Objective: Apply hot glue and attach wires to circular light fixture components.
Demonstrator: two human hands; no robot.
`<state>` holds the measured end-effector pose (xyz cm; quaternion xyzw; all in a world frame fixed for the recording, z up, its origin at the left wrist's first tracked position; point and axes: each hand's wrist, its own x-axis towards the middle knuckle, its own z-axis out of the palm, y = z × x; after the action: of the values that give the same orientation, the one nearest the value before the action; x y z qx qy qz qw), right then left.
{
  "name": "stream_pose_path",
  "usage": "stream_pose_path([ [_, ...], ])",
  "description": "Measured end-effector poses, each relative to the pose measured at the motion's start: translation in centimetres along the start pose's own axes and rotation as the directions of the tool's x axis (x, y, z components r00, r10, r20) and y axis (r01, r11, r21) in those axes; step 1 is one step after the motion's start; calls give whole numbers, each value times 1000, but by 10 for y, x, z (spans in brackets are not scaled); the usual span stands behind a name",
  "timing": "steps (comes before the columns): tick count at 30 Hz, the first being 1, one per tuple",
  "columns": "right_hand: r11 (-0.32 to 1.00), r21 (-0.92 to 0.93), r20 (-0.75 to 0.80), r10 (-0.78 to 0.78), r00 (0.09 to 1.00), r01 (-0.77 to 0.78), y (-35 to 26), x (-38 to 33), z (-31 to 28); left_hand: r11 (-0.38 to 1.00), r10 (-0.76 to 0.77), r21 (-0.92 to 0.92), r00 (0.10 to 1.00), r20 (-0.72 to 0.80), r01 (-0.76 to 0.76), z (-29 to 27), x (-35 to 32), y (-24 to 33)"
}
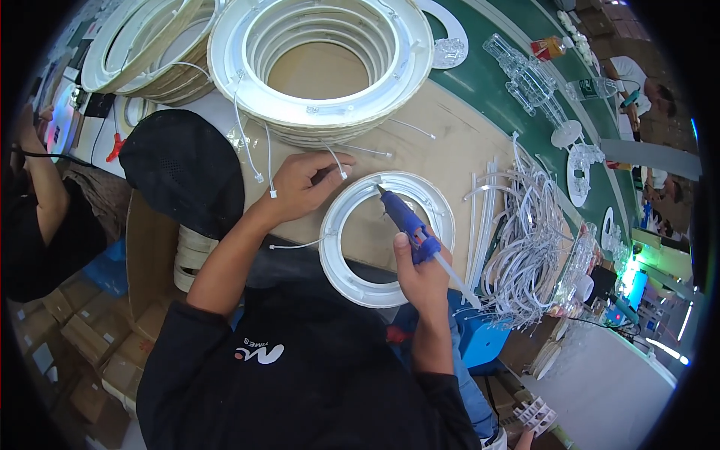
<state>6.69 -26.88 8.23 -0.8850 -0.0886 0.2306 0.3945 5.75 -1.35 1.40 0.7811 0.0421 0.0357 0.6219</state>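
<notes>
My right hand grips a blue hot glue gun with a whitish glue stick coming out of its back end. Its nozzle points at the inner channel of a white ring-shaped housing lying on the cardboard-covered table. A short white wire with a connector sticks out from the ring's left side. Just beyond the ring's upper left, my left hand has its fingers loosely curled, thumb apart from the index finger. A white connector on a wire from the stack hangs by its fingertips; I see no firm grip on it.
A tall stack of white rings stands at the far side, its wires dangling. More rings lie left of it, behind a black cap. Right are a tangled bundle of white wires and clear plastic parts on a green surface.
</notes>
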Motion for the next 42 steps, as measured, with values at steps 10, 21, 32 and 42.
stream_pose_path([
  [10,999,51,-18,-5,1000,6,0,3,3,998,-12,59,999,42,10,-5,-1,2],
  [21,999,-34,5,-18,1000,18,6,-5,-3,997,34,72,999,30,-36,-3,-1,-5],
  [32,1000,18,7,-6,1000,6,6,-3,-3,998,24,62,999,28,-26,-3,-2,-4],
  [42,999,35,20,-3,1000,3,0,-1,-5,997,44,56,999,27,-46,-4,0,-2],
])
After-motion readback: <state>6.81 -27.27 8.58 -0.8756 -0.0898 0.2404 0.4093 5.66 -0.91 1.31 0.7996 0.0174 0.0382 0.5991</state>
